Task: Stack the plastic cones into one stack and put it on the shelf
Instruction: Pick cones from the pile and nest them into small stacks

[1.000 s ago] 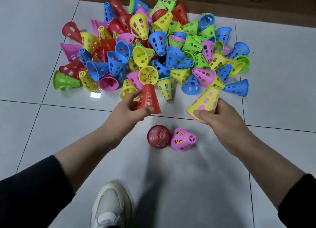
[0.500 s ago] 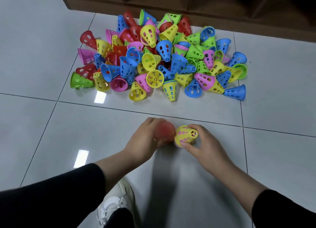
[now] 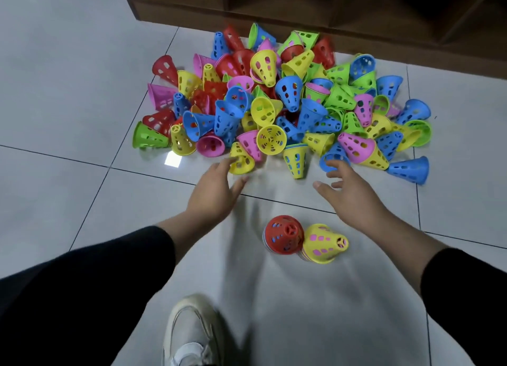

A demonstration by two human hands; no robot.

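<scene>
The dark wooden shelf unit (image 3: 315, 12) at twelve o'clock is cut off by the top edge, its compartments too dark to read. The white sneaker (image 3: 192, 335) at six o'clock runs off the bottom edge. Cones deep in the heap of perforated plastic cones (image 3: 279, 102) are buried. Colours beneath the red-topped short stack (image 3: 284, 238) are largely hidden.

Even overhead light; square glare on floor tile (image 3: 172, 160); hands motion-blurred; wide-angle edge distortion.
</scene>
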